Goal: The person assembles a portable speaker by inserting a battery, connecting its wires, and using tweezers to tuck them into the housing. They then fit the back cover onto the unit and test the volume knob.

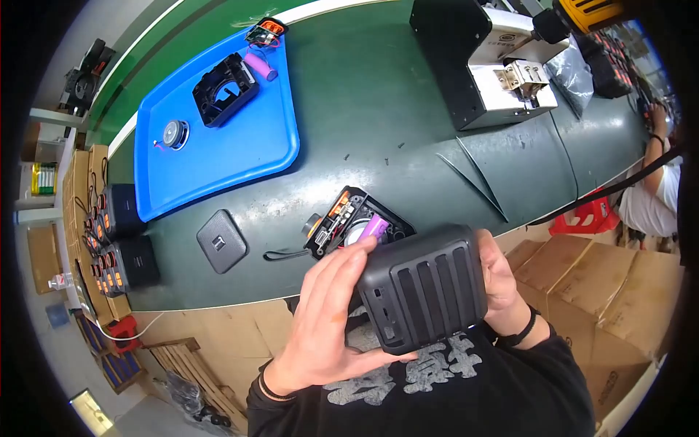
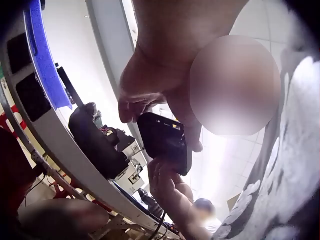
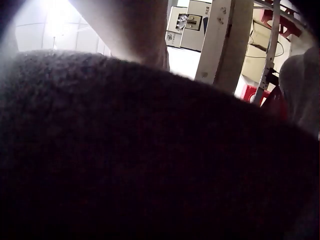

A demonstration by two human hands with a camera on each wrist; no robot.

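Both hands hold a black ribbed speaker housing (image 1: 429, 291) up in front of the chest, with port openings on its left face. My left hand (image 1: 317, 317) grips its left side, fingers over the top corner and thumb underneath. On the right side, my right hand (image 1: 499, 280) holds it, partly hidden behind it. The left wrist view shows the black housing (image 2: 162, 142) between the two hands. Just beyond it on the table is an opened speaker unit (image 1: 353, 222) with a circuit board, a purple battery cell (image 1: 375, 227) and a strap. A dark sleeve fills most of the right wrist view.
A blue tray (image 1: 255, 156) holds a round speaker driver (image 1: 175, 135), a black frame (image 1: 224, 89) and a purple cell. A flat black cover (image 1: 222, 242) lies nearer. Tweezers (image 1: 477, 178), several screws and a white-and-black machine (image 1: 502, 87) are farther right; assembled speakers (image 1: 131, 262) stand left.
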